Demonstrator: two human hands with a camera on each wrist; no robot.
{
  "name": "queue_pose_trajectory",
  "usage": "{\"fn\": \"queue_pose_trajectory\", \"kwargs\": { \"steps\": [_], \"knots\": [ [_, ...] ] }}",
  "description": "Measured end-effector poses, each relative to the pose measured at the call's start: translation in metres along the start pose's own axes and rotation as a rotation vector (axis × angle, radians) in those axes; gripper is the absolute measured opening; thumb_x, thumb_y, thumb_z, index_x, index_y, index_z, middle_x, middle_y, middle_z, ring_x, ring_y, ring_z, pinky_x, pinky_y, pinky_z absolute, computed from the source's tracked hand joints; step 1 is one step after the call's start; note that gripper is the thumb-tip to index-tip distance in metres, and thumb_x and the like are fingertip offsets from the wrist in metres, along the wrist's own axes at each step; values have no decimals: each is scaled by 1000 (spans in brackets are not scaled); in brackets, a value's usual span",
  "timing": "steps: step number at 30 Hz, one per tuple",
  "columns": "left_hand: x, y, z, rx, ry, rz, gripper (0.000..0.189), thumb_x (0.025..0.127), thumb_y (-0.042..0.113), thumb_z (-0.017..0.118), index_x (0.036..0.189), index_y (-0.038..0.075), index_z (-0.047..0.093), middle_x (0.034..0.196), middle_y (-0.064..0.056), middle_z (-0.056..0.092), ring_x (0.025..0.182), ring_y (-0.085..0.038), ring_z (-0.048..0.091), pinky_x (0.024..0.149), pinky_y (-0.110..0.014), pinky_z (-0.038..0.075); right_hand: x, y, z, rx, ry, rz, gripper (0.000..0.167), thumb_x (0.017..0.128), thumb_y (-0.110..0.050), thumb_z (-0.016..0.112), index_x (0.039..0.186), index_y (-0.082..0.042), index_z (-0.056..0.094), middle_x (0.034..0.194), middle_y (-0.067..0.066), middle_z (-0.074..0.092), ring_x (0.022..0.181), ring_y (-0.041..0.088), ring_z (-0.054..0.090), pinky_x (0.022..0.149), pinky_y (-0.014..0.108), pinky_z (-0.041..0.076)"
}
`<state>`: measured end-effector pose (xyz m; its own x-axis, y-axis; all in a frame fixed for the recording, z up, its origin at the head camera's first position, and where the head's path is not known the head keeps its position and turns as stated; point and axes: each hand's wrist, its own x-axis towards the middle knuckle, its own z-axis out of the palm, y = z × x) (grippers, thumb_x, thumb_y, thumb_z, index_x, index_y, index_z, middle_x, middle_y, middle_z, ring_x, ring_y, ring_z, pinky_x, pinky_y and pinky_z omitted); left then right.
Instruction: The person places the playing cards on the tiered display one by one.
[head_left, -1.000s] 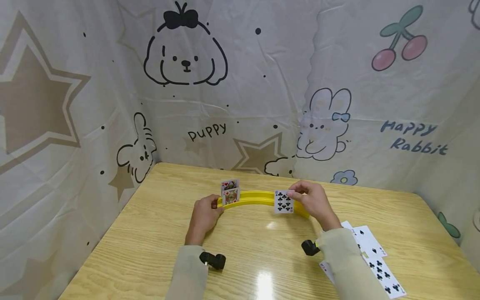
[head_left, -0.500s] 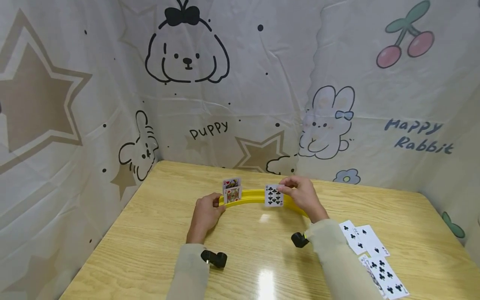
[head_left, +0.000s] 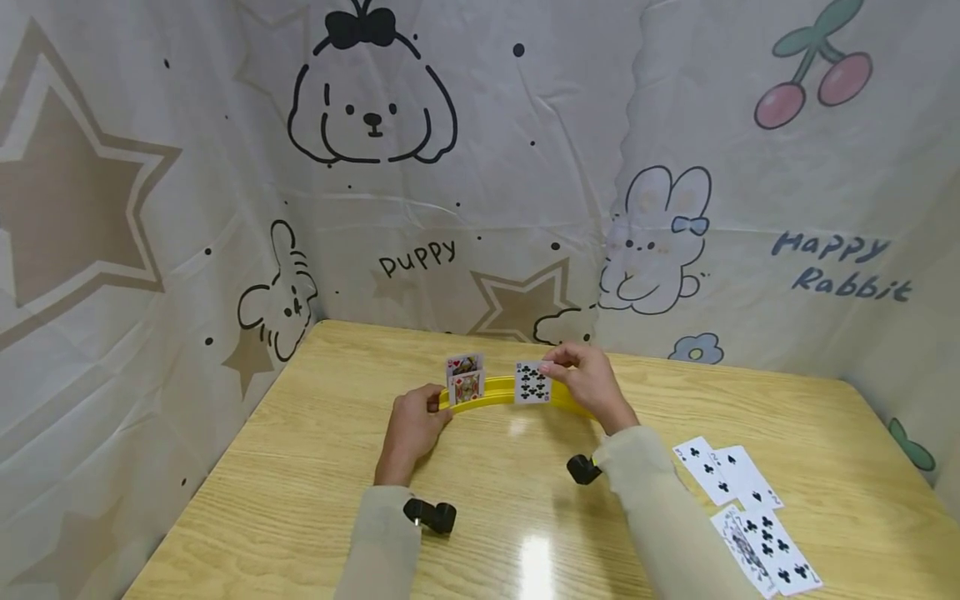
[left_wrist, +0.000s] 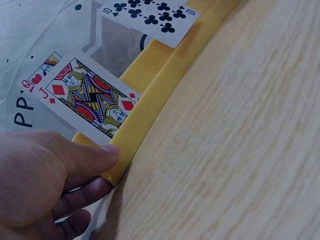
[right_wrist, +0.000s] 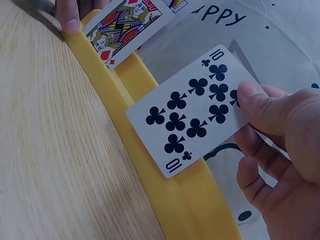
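A curved yellow card holder point(head_left: 495, 403) stands on the table. At its left end my left hand point(head_left: 411, 425) pinches it, thumb on the front face point(left_wrist: 45, 170). Two cards stand upright near that end: a jack of diamonds point(left_wrist: 90, 95) in front and a queen of hearts point(left_wrist: 47, 67) partly hidden behind. My right hand point(head_left: 588, 383) pinches a ten of clubs point(right_wrist: 187, 112) by its upper right edge, between thumb and fingers. The ten is in front of the holder, right of the jack; whether its lower edge touches the holder I cannot tell.
Several cards lie face up on the table at the right: a three of clubs point(head_left: 705, 469), a two of spades point(head_left: 747, 479), a seven of clubs point(head_left: 780, 550) and a partly covered face card point(head_left: 741, 546). A printed cloth point(head_left: 487, 192) hangs behind the table point(head_left: 300, 500).
My right hand has moved left along the holder with the ten of clubs, closer to the jack. The cards lying at the right are less covered by the sleeve. My left hand stays on the holder.
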<state>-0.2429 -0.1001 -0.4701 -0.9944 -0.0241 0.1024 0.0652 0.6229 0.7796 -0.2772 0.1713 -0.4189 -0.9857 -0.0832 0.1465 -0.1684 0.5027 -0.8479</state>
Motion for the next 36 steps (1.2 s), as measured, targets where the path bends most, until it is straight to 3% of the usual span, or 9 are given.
{"fn": "queue_pose_trajectory", "kwargs": {
  "steps": [22,36],
  "knots": [
    [1,-2,0,-15,3,20,34,88,7,78,120,-1,69,102,-10,71,94,-20,66,82,-37,55,20,-13,12,16,-7,-27,6,94,-16,71,95,-10,73,89,3,71,89,27,56,77,40,42],
    [0,-1,0,-21,3,2,34,88,6,78,120,-1,69,102,-11,71,93,-21,65,83,-38,54,28,-19,15,53,-3,-34,7,94,-15,71,93,-9,72,88,3,71,86,26,55,74,39,42]
  ]
}}
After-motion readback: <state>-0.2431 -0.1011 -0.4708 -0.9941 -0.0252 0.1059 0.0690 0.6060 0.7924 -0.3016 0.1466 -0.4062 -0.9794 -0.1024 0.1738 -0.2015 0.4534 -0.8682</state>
